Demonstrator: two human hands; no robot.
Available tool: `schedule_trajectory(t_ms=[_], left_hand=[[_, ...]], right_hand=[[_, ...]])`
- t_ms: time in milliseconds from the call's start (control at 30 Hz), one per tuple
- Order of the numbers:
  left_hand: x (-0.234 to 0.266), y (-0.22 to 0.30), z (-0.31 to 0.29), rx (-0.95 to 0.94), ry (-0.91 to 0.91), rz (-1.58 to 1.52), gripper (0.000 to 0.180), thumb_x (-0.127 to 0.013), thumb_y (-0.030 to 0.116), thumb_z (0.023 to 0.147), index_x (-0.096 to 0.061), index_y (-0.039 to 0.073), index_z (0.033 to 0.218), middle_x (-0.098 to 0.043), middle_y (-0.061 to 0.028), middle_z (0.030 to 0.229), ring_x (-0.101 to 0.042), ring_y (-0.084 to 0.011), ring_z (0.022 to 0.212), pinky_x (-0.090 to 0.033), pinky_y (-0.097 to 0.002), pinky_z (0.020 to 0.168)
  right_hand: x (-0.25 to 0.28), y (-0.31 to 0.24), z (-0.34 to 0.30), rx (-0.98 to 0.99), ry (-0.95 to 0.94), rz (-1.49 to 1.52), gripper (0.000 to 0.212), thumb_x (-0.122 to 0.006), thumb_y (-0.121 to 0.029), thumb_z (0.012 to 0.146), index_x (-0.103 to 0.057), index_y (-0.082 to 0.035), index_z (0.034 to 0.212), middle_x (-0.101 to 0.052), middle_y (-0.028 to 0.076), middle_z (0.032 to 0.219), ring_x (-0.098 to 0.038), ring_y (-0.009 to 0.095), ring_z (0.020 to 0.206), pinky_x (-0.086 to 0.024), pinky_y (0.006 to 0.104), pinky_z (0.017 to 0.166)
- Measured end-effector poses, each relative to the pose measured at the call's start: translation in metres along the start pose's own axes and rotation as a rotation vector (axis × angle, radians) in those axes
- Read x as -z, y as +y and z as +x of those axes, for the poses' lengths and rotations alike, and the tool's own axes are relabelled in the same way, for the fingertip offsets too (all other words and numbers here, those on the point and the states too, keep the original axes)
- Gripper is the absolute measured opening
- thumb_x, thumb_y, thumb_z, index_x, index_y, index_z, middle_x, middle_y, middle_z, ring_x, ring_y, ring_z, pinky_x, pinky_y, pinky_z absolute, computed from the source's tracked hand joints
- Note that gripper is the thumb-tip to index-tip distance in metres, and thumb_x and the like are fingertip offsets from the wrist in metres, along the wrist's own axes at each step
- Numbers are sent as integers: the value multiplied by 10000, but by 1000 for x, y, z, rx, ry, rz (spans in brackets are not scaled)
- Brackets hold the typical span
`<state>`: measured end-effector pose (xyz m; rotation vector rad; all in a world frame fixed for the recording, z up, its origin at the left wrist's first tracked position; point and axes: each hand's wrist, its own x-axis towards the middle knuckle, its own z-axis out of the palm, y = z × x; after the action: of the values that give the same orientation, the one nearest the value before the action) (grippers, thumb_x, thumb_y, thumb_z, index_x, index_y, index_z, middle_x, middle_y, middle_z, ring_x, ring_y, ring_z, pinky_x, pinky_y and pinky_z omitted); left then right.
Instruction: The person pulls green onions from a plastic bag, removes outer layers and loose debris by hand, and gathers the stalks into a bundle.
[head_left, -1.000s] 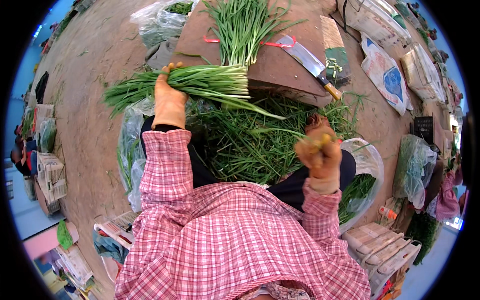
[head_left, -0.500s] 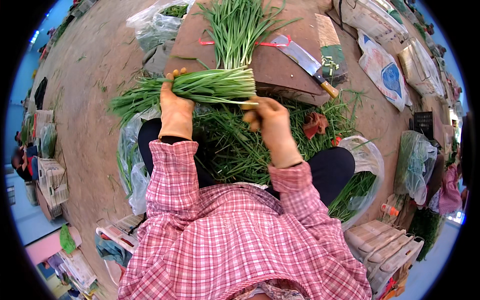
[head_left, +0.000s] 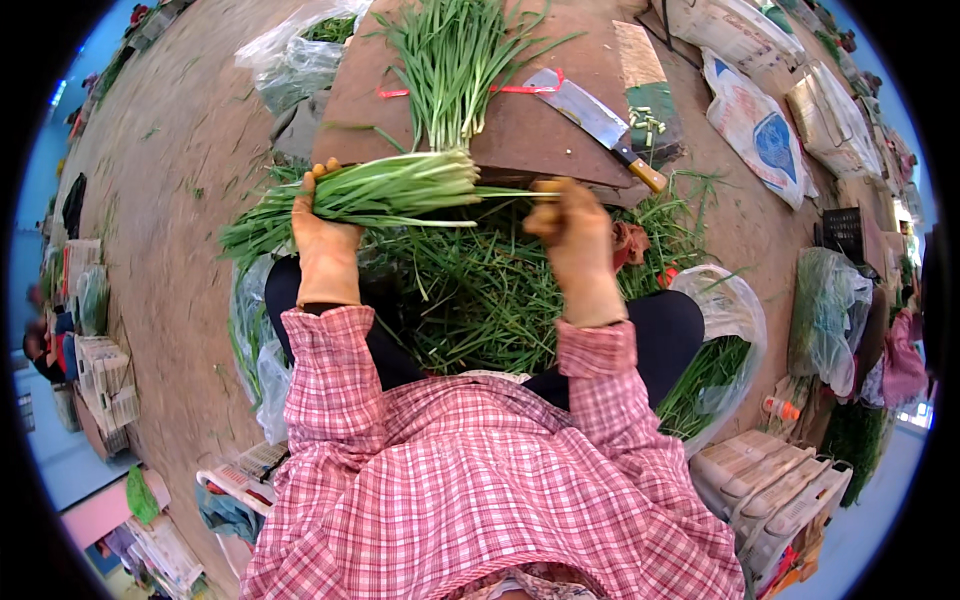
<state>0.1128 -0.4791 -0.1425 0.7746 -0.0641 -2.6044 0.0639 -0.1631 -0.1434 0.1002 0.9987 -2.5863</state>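
Note:
My left hand, in a tan glove, is closed around a bunch of garlic chives, leafy ends to the left and pale cut ends to the right. My right hand, slightly blurred, pinches the end of a thin chive stalk that stretches from the bunch's right end. Just beyond, more chives lie on a brown board, across a red tie. A cleaver with a wooden handle rests to their right. Loose chive leaves are heaped below my hands.
Clear plastic bags with greens stand beside my left knee and my right knee. A reddish cloth lies by my right hand. White crates are at the lower right, a white sack at the upper right.
My right hand has moved right, away from the bunch, drawing a stalk out of its end. The bunch and my left hand have shifted slightly left in the picture.

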Motion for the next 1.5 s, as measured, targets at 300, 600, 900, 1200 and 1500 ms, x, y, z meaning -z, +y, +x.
schedule_trajectory(t_ms=[300,600,900,1200,1500], left_hand=[[-9,-4,7,-65,42,-19,134,-554,132,923,-664,57,936,-716,-99,959,-675,-274,949,-514,-520,932],[-22,15,-10,-41,-431,21,163,-630,22,829,-682,83,971,-716,-54,956,-670,-243,959,-417,-562,1068],[-24,-38,-24,83,-699,-90,284,-634,-9,787,-630,82,1056,-584,-3,803,-556,-160,743,-464,-397,884],[0,-31,-6,89,-633,60,277,-633,-11,771,-614,83,1031,-529,-16,779,-490,-146,671,-438,-347,797],[13,-38,10,76,-563,139,269,-661,17,821,-646,70,1084,-509,8,759,-483,-125,667,-437,-338,796]], right_hand=[[-36,38,-10,431,-155,-1410,483,-818,-257,759,-677,-45,1169,-662,172,1222,-592,315,1196,-444,388,1036],[2,84,-6,-660,-575,-2225,247,-590,-236,935,-726,-105,1093,-713,120,1118,-684,308,1023,-550,435,835],[-40,8,2,-33,-30,-569,329,-636,-253,958,-663,8,1156,-704,96,993,-649,142,876,-500,273,757],[272,9,56,166,735,-2055,236,-534,-195,909,-729,-61,907,-724,161,912,-697,324,849,-546,436,700],[187,-22,46,-639,671,-1348,168,-687,-46,842,-673,-69,1007,-726,75,873,-677,174,737,-465,313,528]])
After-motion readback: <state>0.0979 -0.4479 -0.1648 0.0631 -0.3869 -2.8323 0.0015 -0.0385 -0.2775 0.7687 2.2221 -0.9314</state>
